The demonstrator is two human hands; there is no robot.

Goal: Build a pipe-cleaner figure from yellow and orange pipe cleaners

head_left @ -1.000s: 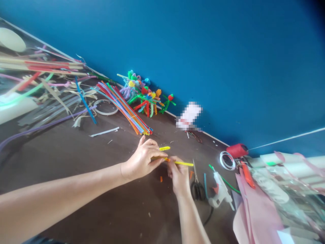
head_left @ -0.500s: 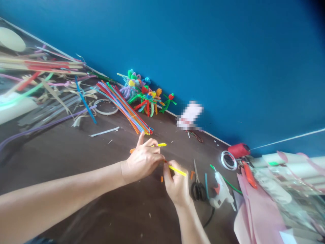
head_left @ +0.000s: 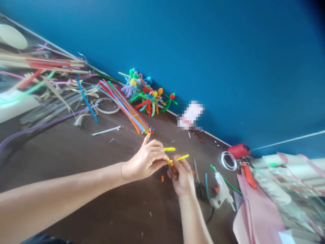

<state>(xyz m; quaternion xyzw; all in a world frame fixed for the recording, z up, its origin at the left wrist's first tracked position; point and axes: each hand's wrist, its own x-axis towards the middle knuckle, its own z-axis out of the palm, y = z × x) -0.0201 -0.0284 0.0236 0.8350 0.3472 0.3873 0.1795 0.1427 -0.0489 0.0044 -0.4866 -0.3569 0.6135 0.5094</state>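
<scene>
- What do I have at the hands?
- The left hand (head_left: 145, 160) pinches a yellow chenille stem (head_left: 179, 157) between thumb and forefinger. Its orange-wrapped end (head_left: 170, 162) sits at the right hand (head_left: 181, 178), whose fingers curl closed around it.
- How far along does it look?
- I count a cluster of finished-looking multicoloured pipe-cleaner figures (head_left: 148, 98) against the blue wall (head_left: 228, 67). A bundle of straight rainbow chenille stems (head_left: 124, 108) lies unworked on the dark brown table (head_left: 76, 159). A short yellow chenille piece (head_left: 169, 149) rests just beyond the hands.
- Any labels?
- None I can read; the white card (head_left: 190, 115) is pixelated.
</scene>
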